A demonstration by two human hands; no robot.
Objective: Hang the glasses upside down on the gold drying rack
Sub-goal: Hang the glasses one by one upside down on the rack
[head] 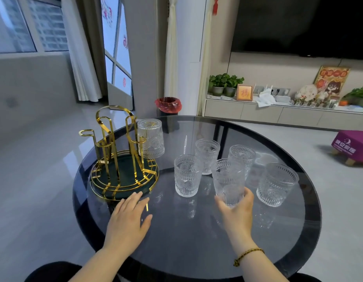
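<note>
The gold drying rack (115,151) stands on a dark green round base at the table's left. One embossed clear glass (151,138) hangs upside down on its right prong. Several more glasses stand upright to the right: one in the middle (187,176), one behind it (206,154), one further right (242,157), one at the far right (276,184). My right hand (236,210) is shut around the base of another glass (227,180), tilted slightly. My left hand (128,217) lies flat and open on the table, fingertips at the rack's base.
The round dark glass table (197,241) has its near edge close to my body. A red-lined bin (168,105) stands beyond the table. A purple stool (352,146) sits on the floor at the right, with a low cabinet along the back wall.
</note>
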